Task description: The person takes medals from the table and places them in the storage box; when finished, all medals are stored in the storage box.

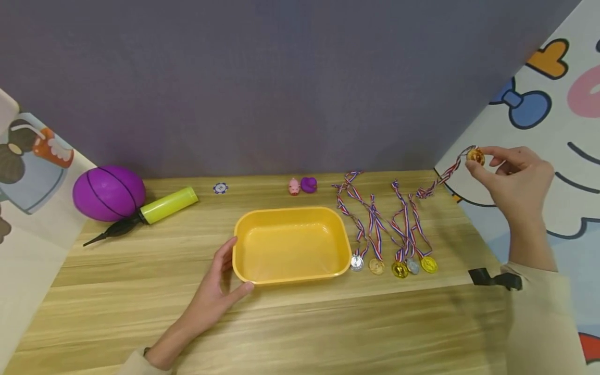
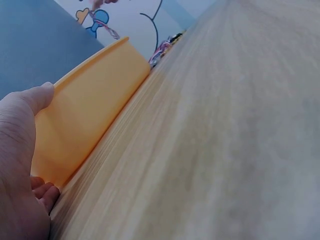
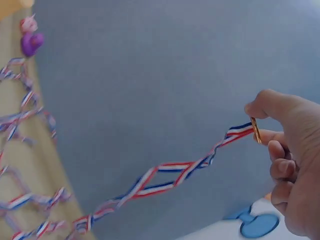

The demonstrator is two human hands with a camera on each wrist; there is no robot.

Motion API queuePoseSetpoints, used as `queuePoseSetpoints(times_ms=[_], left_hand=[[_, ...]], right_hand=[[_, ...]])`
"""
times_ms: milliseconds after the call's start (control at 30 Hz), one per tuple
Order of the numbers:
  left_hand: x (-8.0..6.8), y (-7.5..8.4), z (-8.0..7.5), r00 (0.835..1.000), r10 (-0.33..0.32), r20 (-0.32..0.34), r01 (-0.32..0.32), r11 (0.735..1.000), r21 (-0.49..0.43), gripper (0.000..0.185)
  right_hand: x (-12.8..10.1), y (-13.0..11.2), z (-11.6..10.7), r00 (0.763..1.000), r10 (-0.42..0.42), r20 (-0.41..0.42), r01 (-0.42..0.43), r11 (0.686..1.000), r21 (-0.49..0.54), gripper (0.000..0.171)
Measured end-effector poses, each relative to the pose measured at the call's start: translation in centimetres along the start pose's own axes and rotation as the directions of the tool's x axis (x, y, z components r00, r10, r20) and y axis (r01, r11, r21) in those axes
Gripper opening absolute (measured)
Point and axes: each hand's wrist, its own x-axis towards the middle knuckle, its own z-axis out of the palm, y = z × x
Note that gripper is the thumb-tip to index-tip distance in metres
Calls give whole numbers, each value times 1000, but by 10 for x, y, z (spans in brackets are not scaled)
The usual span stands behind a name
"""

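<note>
My right hand [image 1: 520, 174] is raised at the far right and pinches a gold medal [image 1: 475, 157] between thumb and forefinger. From the medal its red, white and blue ribbon [image 3: 167, 176] trails down, twisted, toward the tabletop. At the near left corner of a yellow plastic basin [image 1: 288, 281], my left hand [image 1: 213, 289] grips the wall, with the thumb [image 2: 45, 94] at the rim and the other fingers around the side. Nothing lies inside the basin. Right of it lie several medals, among them a silver medal [image 1: 357, 262] and a gold medal [image 1: 428, 264], their ribbons stretched toward the back.
A purple ball [image 1: 109, 194] and a yellow-green hand pump [image 1: 169, 205] lie at the left. Along the back are a poker chip [image 1: 221, 188], a pink pig toy [image 1: 294, 187] and a purple rubber duck [image 1: 309, 184]. A grey panel [image 1: 281, 94] stands behind the wooden table [image 1: 328, 333].
</note>
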Motion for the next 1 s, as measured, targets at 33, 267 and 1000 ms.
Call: queuePoseSetpoints(times_ms=[33,267,1000], left_hand=[[0,0,0,1000,1,-1,-1,1000,4,100],[0,-1,0,1000,-5,-5,5,1000,14,100],[0,0,1,1000,6,0,-6,1000,0,100]], right_hand=[[3,-7,-1,1000,-5,-14,5,1000,10,29],[18,-47,-4,996,-15,-85,26,991,132,27],[5,-144,27,975,-173,-139,222,792,568,28]])
